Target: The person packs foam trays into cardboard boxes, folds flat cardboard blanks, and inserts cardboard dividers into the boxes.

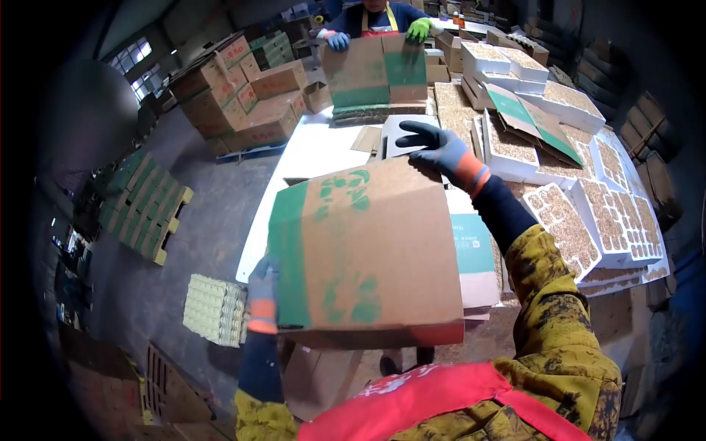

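Note:
A brown cardboard box [382,250] with green bands and smudged green print is tilted in front of me, over the near end of the table. At its left edge, my left hand [262,294], in a grey and orange glove, grips the side; some of the fingers are hidden. My right hand [448,151], gloved the same way, is at the box's far right corner. Its fingers are spread over the top edge, and the lower part of the hand touches the cardboard. Beneath the box's right side lies a flat green and white carton piece [474,253].
Across the white table [294,154], a co-worker [379,18] in gloves holds another green-banded carton [375,73]. White foam trays [562,228] of brown granules fill the right side. Egg trays [213,309] and a pallet of flattened cartons [140,209] stand on the left floor.

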Available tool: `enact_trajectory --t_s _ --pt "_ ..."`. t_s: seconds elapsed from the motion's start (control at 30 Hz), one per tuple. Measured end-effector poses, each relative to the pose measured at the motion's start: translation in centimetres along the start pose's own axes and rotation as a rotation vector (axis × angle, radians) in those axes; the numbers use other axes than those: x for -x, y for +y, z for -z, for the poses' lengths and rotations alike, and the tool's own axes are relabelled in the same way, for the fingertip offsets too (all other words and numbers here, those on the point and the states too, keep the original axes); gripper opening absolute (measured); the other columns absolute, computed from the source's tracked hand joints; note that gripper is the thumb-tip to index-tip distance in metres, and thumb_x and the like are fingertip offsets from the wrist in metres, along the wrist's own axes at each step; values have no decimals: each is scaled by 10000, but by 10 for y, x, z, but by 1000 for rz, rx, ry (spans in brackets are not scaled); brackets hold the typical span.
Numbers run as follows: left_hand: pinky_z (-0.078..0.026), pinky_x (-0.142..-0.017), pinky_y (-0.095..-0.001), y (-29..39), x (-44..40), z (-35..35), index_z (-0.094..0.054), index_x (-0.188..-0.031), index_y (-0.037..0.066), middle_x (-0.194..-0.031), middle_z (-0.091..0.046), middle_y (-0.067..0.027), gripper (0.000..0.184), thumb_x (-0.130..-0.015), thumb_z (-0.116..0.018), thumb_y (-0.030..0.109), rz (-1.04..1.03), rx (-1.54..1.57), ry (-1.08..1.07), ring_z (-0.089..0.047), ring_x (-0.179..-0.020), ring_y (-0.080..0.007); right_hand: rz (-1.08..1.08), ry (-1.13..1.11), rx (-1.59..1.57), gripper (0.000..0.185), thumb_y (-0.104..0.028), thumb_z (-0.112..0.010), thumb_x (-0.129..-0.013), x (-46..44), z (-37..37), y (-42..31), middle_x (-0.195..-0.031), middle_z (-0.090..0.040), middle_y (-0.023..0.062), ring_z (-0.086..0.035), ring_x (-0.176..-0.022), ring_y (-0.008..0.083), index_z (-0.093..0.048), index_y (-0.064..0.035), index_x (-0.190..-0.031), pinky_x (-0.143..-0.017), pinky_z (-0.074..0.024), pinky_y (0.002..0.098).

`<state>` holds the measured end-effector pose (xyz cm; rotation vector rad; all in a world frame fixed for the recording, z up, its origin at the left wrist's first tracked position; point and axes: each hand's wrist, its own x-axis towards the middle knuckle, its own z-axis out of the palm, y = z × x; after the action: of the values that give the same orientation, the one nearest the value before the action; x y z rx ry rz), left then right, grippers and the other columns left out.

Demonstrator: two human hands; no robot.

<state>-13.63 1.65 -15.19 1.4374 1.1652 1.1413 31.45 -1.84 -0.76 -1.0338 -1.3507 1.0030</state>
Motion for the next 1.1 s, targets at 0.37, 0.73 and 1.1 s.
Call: enact_trajectory --t_s 0.37,0.73,1.1 --pt "-411 -1020 -359 62 -3 -30 -249 -1481 -27 -1353 -493 -183 725 -936 -619 277 -48 -229 -143 -521 -1192 -258 -53 321 -88 500 81 -632 -831 5 83 133 -1124 -664 144 -633 -957 153 -540 -15 -1314 -836 -528 244" --pt "-329 -1111 -393 -79 113 -12 -134 -1531 65 -1496 -352 -170 775 -960 -583 335 199 331 186 -413 -1316 -291 -214 356 -107 477 -123 -691 -858 88 -4 85 -1155 -647 127 -596 -1011 132 -559 -12 -1303 -881 -493 263" --pt "-458 -959 -374 -126 184 47 -458 -1381 45 -1317 -551 -101 529 -1014 -417 425 342 174 -123 -540 -1160 -226 -468 -75 -148 601 -219 -752 -841 164 -46 10 -882 -650 55 -601 -683 81 -485 11 -1328 -591 -502 239"
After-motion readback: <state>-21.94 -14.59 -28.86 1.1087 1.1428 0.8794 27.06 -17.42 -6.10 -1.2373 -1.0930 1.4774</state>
